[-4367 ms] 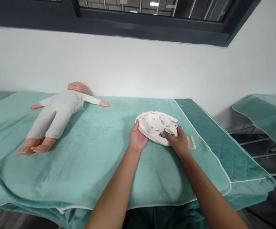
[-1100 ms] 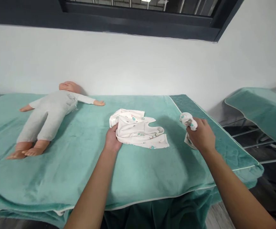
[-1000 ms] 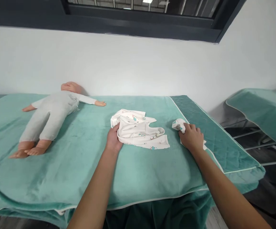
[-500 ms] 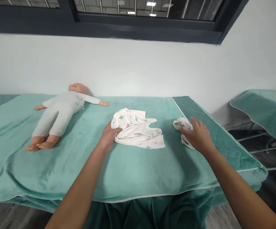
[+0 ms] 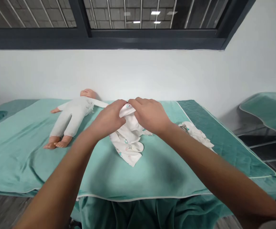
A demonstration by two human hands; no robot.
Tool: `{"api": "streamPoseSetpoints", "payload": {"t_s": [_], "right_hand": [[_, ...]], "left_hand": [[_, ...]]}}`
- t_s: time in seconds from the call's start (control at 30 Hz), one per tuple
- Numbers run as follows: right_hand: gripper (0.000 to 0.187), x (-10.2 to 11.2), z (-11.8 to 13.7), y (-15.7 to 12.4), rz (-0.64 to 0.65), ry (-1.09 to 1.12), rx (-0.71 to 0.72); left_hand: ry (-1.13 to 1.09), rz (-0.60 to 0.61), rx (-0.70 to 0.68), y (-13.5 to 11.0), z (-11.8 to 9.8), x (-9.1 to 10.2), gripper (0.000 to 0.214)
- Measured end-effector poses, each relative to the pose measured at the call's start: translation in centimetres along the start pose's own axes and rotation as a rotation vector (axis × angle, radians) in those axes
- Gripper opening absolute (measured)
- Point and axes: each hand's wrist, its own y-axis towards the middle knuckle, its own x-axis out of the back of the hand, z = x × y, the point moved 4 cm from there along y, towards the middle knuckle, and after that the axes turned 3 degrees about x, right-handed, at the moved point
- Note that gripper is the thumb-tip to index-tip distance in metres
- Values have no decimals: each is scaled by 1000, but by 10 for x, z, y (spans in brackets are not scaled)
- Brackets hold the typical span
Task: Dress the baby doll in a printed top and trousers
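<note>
From the head camera, looking down over the person's forearms, both hands meet above the middle of the bench (image 5: 225,143), which is spread with a teal towel (image 5: 152,178). The left hand (image 5: 109,119) and the right hand (image 5: 149,116) sit knuckle to knuckle, and the fingers of both are clenched on the top edge of a white printed garment (image 5: 128,141). That edge is lifted clear of the towel. The rest of the garment hangs down in loose folds, and its lower end rests crumpled on the towel just in front of the hands. It looks to me like thin, soft baby clothing: very light, wholly limp, not slippery and not breakable. It will sag and bunch wherever it is unsupported, so a hem, a shoulder seam or the neck opening seems the sensible place to pinch it, with the two hands spread apart to open it flat. Just to the right of the right wrist, a second small white piece (image 5: 196,133) lies by itself on the towel, touched by neither hand. To the left, a doll (image 5: 72,113) in a pale grey suit lies on its back near the wall, well apart from the hands. A dark-framed window (image 5: 152,33) runs above, and a neighbouring bench (image 5: 268,109) shows at the far right.
</note>
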Motion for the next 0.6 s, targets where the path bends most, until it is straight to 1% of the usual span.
{"api": "streamPoseSetpoints", "payload": {"t_s": [0.07, 0.1, 0.17, 0.27, 0.33, 0.4, 0.47, 0.5, 0.53, 0.6], "right_hand": [[35, 4, -6, 3, 35, -45, -57], [33, 5, -10, 3, 49, -46, -86], [30, 7, -20, 3, 82, -5, -144], [26, 8, -39, 0, 125, 162, -249], [24, 10, -54, -5, 152, 296, -336], [22, 11, -67, -10, 187, 401, -407], [21, 12, -72, -15, 215, 465, -430], [22, 13, -72, -17, 208, 491, -425], [24, 13, -70, -18, 182, 520, -416], [28, 12, -62, -20, 95, 592, -385]], "left_hand": [[239, -127, 3, -4, 4, -1, 57], [331, -159, 5, -5, 6, -4, 61], [453, -171, 16, -8, 10, -10, 64], [487, -146, 42, -12, 19, -16, 63], [435, -169, 76, -14, 26, -14, 59], [343, -234, 123, -15, 32, -9, 51], [199, -306, 154, -16, 33, -3, 38], [98, -321, 160, -16, 32, 0, 32], [-18, -313, 161, -15, 30, 1, 26], [-243, -233, 165, -14, 23, 2, 19]]}}
